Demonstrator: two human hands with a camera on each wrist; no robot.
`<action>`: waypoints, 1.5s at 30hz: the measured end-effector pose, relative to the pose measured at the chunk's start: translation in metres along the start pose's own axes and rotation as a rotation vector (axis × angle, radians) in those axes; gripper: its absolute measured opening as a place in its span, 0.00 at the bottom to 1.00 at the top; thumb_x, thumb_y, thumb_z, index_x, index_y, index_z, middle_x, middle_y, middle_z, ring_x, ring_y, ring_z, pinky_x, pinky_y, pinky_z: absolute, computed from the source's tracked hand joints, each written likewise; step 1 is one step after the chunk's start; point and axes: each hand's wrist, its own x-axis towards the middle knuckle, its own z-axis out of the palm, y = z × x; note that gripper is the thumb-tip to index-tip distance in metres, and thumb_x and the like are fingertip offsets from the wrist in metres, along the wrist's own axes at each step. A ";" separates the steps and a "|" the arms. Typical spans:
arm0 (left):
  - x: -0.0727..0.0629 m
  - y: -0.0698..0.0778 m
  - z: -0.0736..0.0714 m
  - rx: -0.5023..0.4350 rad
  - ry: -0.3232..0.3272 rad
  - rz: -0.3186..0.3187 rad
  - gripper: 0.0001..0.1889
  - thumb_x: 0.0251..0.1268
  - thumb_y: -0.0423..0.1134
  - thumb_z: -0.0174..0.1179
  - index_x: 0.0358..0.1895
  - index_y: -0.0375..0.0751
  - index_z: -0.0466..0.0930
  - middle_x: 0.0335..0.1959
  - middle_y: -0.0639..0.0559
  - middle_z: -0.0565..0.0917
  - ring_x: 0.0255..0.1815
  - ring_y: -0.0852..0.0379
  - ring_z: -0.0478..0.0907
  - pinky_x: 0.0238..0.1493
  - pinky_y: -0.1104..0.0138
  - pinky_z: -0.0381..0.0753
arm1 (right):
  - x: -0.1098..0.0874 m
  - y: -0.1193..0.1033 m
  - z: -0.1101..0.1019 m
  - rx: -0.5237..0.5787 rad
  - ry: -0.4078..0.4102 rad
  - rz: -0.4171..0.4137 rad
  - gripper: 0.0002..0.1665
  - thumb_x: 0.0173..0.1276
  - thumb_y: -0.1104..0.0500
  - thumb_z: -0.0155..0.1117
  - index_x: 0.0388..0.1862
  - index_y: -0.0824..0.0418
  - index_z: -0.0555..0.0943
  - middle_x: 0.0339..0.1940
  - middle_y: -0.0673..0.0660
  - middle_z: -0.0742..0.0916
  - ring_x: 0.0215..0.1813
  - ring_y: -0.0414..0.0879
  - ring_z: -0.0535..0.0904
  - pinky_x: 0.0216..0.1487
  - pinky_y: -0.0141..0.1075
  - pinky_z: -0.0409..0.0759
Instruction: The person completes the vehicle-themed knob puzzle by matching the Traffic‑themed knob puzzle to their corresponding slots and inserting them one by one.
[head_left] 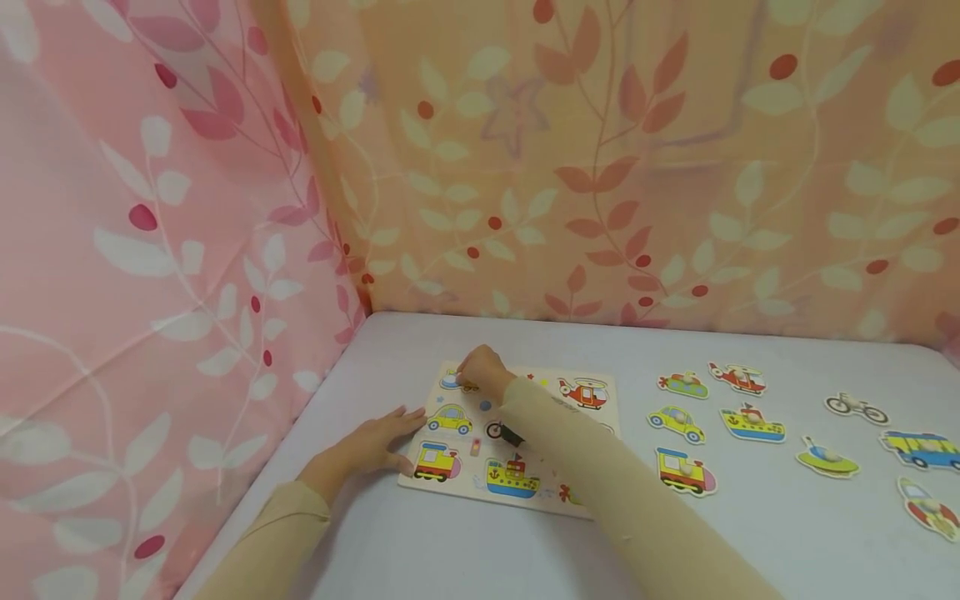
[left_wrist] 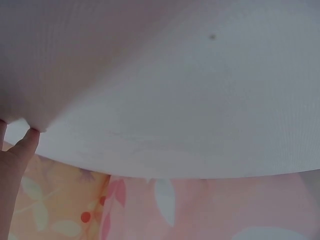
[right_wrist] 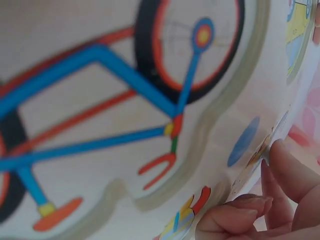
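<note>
My right hand [head_left: 484, 372] is over the upper left of a wooden puzzle board [head_left: 480, 500], its fingers bent down at the printed pictures. In the right wrist view the fingertips [right_wrist: 281, 150] come right to the board's surface; I cannot tell whether a piece is between them. A large recessed bicycle picture [right_wrist: 150, 100] fills that view. My left hand [head_left: 382, 439] lies at the board's left edge, fingers stretched out, near the yellow car picture [head_left: 450, 419] and the train picture [head_left: 437, 462]. Only its fingertips [left_wrist: 32, 135] show in the left wrist view.
Loose puzzle pieces lie right of the board: a submarine [head_left: 683, 384], helicopter [head_left: 738, 378], car [head_left: 677, 423], ship [head_left: 753, 423], train [head_left: 685, 472], bicycle [head_left: 857, 408], saucer-like craft [head_left: 827, 459], bus [head_left: 922, 450] and red-and-white vehicle [head_left: 928, 508]. Patterned curtains [head_left: 480, 192] border the white table [head_left: 420, 542].
</note>
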 end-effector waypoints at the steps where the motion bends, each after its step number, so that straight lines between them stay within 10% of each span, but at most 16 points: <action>1: 0.000 0.001 0.000 0.003 -0.001 0.001 0.45 0.49 0.52 0.73 0.73 0.49 0.64 0.76 0.55 0.60 0.78 0.44 0.46 0.71 0.40 0.49 | -0.001 0.000 -0.001 0.000 -0.001 0.001 0.09 0.60 0.64 0.72 0.40 0.63 0.87 0.38 0.56 0.86 0.37 0.46 0.77 0.42 0.35 0.78; 20: -0.002 -0.001 0.000 -0.001 0.002 0.016 0.45 0.49 0.49 0.73 0.73 0.48 0.64 0.76 0.53 0.60 0.77 0.42 0.46 0.70 0.39 0.49 | -0.038 0.017 -0.052 0.372 0.011 -0.015 0.17 0.62 0.69 0.68 0.51 0.70 0.82 0.62 0.65 0.78 0.68 0.60 0.68 0.67 0.47 0.67; 45: -0.001 0.001 -0.002 -0.003 -0.012 -0.002 0.45 0.50 0.51 0.72 0.74 0.49 0.62 0.76 0.52 0.59 0.78 0.41 0.45 0.70 0.38 0.50 | -0.088 0.043 -0.121 0.221 0.022 -0.070 0.20 0.66 0.60 0.68 0.56 0.61 0.82 0.60 0.62 0.79 0.63 0.59 0.72 0.62 0.55 0.70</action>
